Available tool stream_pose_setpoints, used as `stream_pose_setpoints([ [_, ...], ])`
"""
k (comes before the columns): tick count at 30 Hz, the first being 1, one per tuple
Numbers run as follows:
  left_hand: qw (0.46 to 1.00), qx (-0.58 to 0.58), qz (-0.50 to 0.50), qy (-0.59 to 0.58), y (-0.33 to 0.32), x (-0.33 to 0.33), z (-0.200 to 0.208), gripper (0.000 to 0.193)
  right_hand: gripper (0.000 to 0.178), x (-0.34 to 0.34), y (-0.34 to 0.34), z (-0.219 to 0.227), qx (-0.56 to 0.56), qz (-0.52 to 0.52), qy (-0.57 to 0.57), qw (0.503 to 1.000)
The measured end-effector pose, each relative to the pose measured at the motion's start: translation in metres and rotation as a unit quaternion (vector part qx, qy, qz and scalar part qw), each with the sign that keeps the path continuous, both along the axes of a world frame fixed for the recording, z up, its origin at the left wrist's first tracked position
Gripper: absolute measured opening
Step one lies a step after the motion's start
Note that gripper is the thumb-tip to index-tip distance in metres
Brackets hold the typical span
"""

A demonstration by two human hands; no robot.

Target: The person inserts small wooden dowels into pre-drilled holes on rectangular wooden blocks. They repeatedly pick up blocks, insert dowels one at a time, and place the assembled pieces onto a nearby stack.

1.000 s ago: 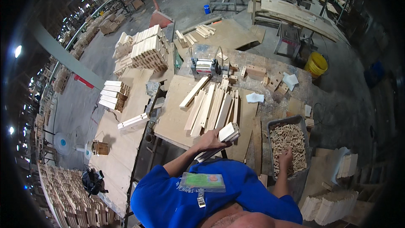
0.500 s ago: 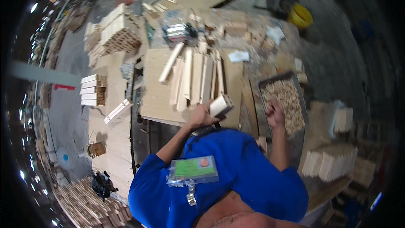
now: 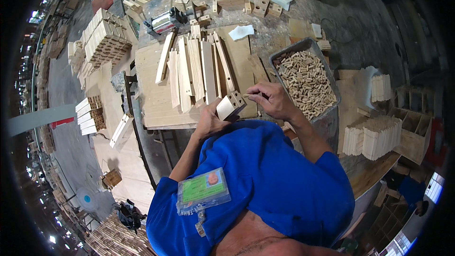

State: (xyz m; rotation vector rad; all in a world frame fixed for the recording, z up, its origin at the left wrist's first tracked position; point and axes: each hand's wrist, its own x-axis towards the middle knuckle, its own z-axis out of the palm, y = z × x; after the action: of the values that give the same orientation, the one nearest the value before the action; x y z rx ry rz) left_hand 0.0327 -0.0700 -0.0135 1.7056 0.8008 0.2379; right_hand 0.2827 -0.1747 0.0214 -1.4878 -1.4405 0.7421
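Note:
My left hand (image 3: 209, 120) is wrapped round some short-looking wooden bars (image 3: 227, 108), their drilled end faces turned to the right. Close beside those holes, my right hand (image 3: 276, 102) pinches a small wooden dowel (image 3: 246, 96), mostly hidden by the fingertips. To the right of that hand, a grey tray (image 3: 337, 90) holds a heap of loose dowels (image 3: 305, 83). Several long wooden bars (image 3: 195, 66) lie in a loose fan on a cardboard sheet (image 3: 150, 106) beyond my left hand.
A metal clamp-like device (image 3: 166, 21) and drilled blocks (image 3: 261, 4) stand at the table's far side, near white paper (image 3: 241, 32). Stacked bars (image 3: 106, 38) are at the left, with one bar (image 3: 122, 130) lying apart. More wooden pieces (image 3: 379, 137) stand at the right.
My right hand has moved from over the dowel tray leftward to the bars' drilled ends. My left hand still grips the bars. The view has shifted, with the table appearing higher.

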Motion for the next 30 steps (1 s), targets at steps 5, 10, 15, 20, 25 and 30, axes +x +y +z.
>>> stream_pose_setpoints([
  [5,0.999,-0.032,-0.017,-0.013,0.001,-0.009,-0.018,0.055,0.017,0.001,-0.002,-0.005,-0.013,0.003,0.000,1.000],
  [10,0.999,-0.049,-0.010,-0.017,-0.003,-0.019,-0.030,0.056,0.017,-0.007,0.001,-0.004,0.007,0.011,-0.027,1.000],
  [15,0.998,-0.057,-0.006,-0.006,-0.006,-0.022,-0.033,0.058,0.014,-0.013,0.009,-0.002,0.040,0.054,-0.064,0.996],
  [20,0.999,-0.040,-0.008,-0.026,-0.009,-0.018,-0.031,0.059,0.014,-0.011,0.013,0.007,0.026,0.109,-0.166,0.980],
  [25,0.994,-0.090,0.015,-0.063,-0.019,-0.015,-0.034,0.064,0.016,-0.008,0.012,0.014,0.007,0.165,-0.231,0.959],
  [30,0.994,-0.098,0.008,-0.040,-0.011,-0.013,-0.033,0.066,0.015,-0.003,0.018,0.007,0.018,0.153,-0.166,0.974],
])
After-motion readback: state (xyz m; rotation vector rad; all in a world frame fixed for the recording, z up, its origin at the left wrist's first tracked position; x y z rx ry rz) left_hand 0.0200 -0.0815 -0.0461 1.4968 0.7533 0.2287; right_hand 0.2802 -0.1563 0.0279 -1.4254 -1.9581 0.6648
